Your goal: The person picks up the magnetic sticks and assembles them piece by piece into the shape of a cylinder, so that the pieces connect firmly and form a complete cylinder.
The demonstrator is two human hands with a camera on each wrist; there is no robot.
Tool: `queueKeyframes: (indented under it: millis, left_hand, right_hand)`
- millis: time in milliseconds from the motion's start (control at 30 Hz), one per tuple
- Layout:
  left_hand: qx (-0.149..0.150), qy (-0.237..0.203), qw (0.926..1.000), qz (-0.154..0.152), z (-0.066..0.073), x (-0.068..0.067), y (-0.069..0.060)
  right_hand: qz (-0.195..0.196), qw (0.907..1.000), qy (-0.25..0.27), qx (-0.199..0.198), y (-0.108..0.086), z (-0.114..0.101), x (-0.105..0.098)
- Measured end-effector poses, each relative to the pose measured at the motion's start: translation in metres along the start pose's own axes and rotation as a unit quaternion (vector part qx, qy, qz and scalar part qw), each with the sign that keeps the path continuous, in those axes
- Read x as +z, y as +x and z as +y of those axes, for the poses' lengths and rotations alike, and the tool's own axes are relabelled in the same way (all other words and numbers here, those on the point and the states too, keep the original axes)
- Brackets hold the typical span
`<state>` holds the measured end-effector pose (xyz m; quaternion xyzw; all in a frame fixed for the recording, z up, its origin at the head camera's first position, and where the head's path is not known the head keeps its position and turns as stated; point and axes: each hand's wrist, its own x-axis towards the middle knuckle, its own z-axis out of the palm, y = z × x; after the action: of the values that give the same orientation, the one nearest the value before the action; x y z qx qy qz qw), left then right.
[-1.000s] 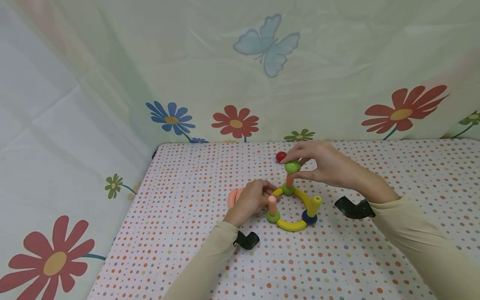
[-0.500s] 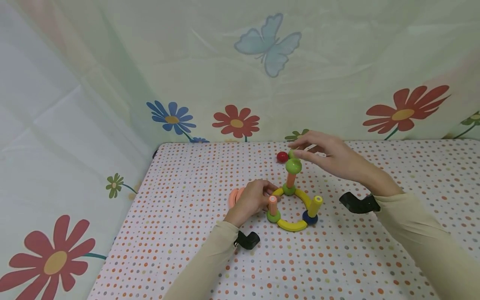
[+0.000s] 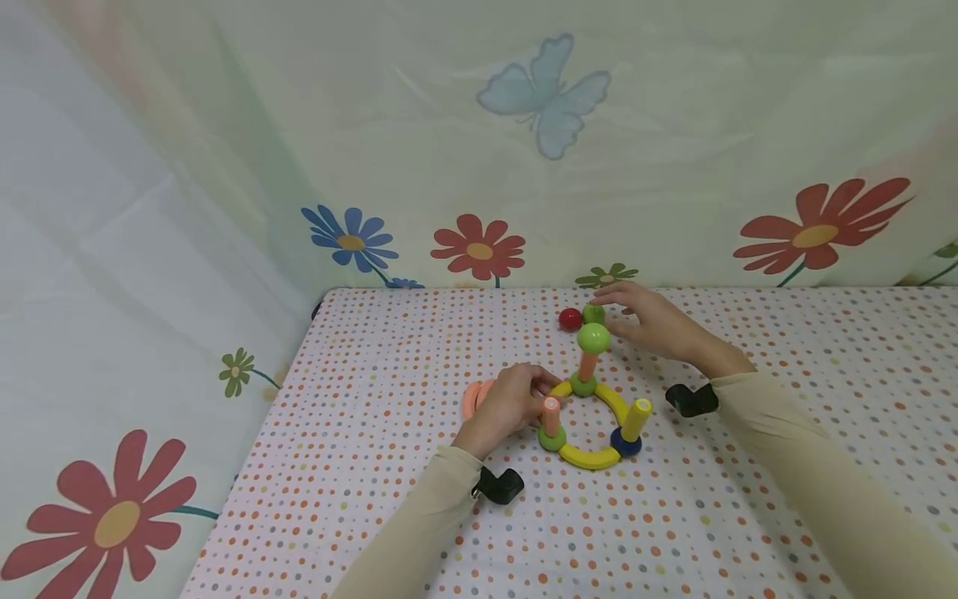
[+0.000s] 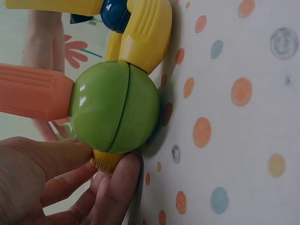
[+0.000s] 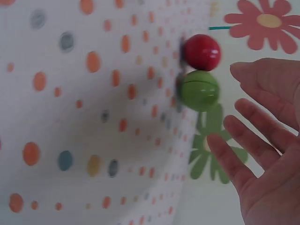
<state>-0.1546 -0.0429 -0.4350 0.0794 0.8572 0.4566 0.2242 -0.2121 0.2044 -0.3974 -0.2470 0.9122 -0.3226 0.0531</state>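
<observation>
A ring of yellow curved rods (image 3: 591,457) joined by balls lies on the table. Two orange rods (image 3: 550,420) and a yellow rod (image 3: 637,418) stand up from it. The far orange rod carries a green ball (image 3: 594,338) on top. My left hand (image 3: 509,401) pinches a yellow curved rod (image 4: 107,161) between thumb and finger, just beside a green ball (image 4: 115,108) of the ring. Behind the ring, my right hand (image 3: 654,324) reaches with spread fingers towards a loose green ball (image 5: 200,90), apart from it in the right wrist view. A red ball (image 5: 202,52) touches that ball.
Orange curved pieces (image 3: 471,400) lie left of the ring, partly behind my left hand. A dotted cloth (image 3: 374,466) covers the table. A flowered curtain (image 3: 674,166) hangs along the table's back edge.
My right hand has let go of the green ball atop the far orange rod and moved back to beside the loose green ball. The left hand keeps its hold on the ring.
</observation>
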Motion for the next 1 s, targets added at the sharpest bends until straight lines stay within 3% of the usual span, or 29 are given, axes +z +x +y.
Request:
queueKeyframes:
  millis: [167, 433, 767, 1000]
  left_hand:
    - [0.000, 0.007, 1.0000, -0.003, 0.000, 0.004, -0.001]
    - [0.009, 0.009, 0.9999, 0.001, -0.001, 0.002, -0.001]
    - [0.021, -0.033, 0.9992, -0.004, -0.006, 0.001, -0.003]
    - [0.015, -0.037, 0.9992, -0.002, -0.005, 0.001, -0.003]
  right_hand:
    - [-0.018, 0.9997, -0.018, 0.005, -0.003, 0.009, 0.010]
    - [-0.003, 0.9993, -0.036, 0.003, -0.006, 0.013, 0.013]
    - [-0.025, 0.9993, -0.009, 0.025, -0.017, 0.015, 0.023]
    - [-0.033, 0.9994, -0.006, 0.000, -0.025, 0.009, 0.026]
